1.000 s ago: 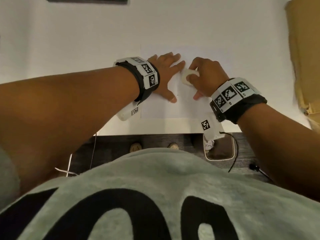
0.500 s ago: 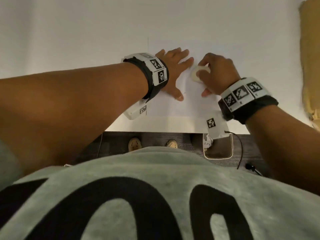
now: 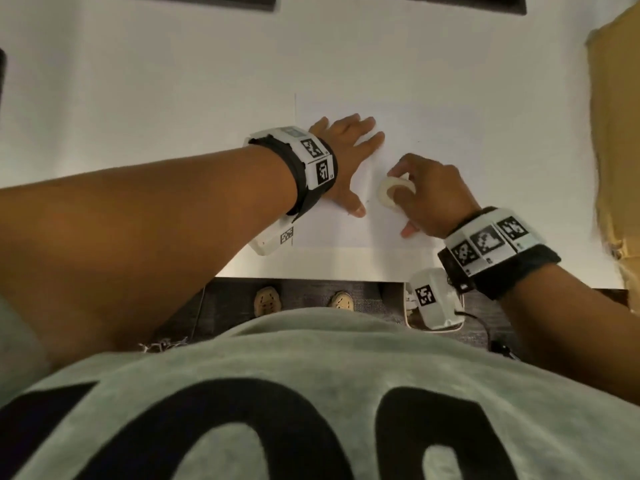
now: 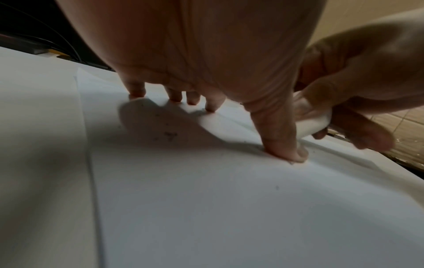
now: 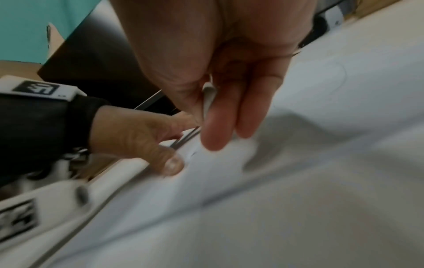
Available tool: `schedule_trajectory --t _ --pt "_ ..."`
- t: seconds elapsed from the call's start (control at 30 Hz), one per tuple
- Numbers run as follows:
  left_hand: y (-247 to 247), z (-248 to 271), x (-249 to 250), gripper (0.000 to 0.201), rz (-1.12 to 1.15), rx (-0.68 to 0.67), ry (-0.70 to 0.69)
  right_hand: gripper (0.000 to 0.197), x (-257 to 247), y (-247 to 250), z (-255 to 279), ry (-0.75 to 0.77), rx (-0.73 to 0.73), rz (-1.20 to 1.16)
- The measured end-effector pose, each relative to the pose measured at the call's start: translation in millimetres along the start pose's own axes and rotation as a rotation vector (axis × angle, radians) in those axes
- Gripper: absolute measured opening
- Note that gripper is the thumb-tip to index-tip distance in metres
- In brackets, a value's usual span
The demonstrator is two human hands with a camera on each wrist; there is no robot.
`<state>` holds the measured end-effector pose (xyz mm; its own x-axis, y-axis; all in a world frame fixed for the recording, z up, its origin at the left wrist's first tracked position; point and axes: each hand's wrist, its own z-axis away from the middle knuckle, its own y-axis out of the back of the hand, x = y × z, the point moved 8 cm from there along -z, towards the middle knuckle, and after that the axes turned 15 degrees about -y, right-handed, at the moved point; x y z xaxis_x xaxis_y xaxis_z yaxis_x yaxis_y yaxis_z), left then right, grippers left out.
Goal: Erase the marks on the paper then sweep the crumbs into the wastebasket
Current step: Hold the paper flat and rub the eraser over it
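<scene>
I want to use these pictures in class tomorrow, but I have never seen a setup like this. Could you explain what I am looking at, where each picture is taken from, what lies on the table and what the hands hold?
No machine here: a person works with bare hands and wears three cameras. The head picture looks down from the forehead; the other two come from cameras strapped to the wrists, looking along the fingers.

On the white table lies a sheet of paper. The left hand presses flat on it, fingers spread, to steady it. The right hand pinches a white eraser. The left wrist view shows small dark crumbs on the paper under the palm. Below the table edge stands a wastebasket.
</scene>
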<state>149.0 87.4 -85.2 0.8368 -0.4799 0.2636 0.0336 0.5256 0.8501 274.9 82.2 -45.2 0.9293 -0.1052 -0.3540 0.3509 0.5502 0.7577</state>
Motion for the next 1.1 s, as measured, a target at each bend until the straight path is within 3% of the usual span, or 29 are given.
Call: schedule_trajectory --t 0.13,0.27,0.4,0.57,0.7,0.83,1.0,1.1 --pt "-1.1 -1.1 2.4 0.120 0.022 0.000 0.007 0.012 -14.5 22.7 -22.9 -0.028 0.117 -0.036" --pt "0.5 0.1 0.5 0.121 0.005 0.000 0.014 0.011 -5.3 -5.2 0.9 0.048 -0.036 0.020" --pt "-0.5 0.0 2.2 0.120 0.031 0.006 0.015 0.015 -20.6 17.6 -21.8 0.060 0.112 0.048" --pt "0.3 -0.1 0.5 0.120 0.008 0.002 0.019 0.014 3.3 -5.8 8.6 0.105 -0.041 0.082" --pt "0.2 -0.4 2.3 0.122 0.019 0.013 0.013 0.016 -15.2 7.8 -8.3 0.147 0.080 0.111" --pt "2.7 2.0 1.6 0.119 0.018 0.013 0.019 0.015 3.3 -4.7 9.2 0.142 -0.026 0.130" --pt "3.5 0.9 0.3 0.121 0.025 0.016 0.034 0.013 -12.3 2.7 -0.9 0.188 0.023 0.110" --pt "6.9 1.3 0.8 0.120 -0.005 -0.014 0.042 0.012 3.1 -0.6 1.2 0.159 -0.007 0.084"
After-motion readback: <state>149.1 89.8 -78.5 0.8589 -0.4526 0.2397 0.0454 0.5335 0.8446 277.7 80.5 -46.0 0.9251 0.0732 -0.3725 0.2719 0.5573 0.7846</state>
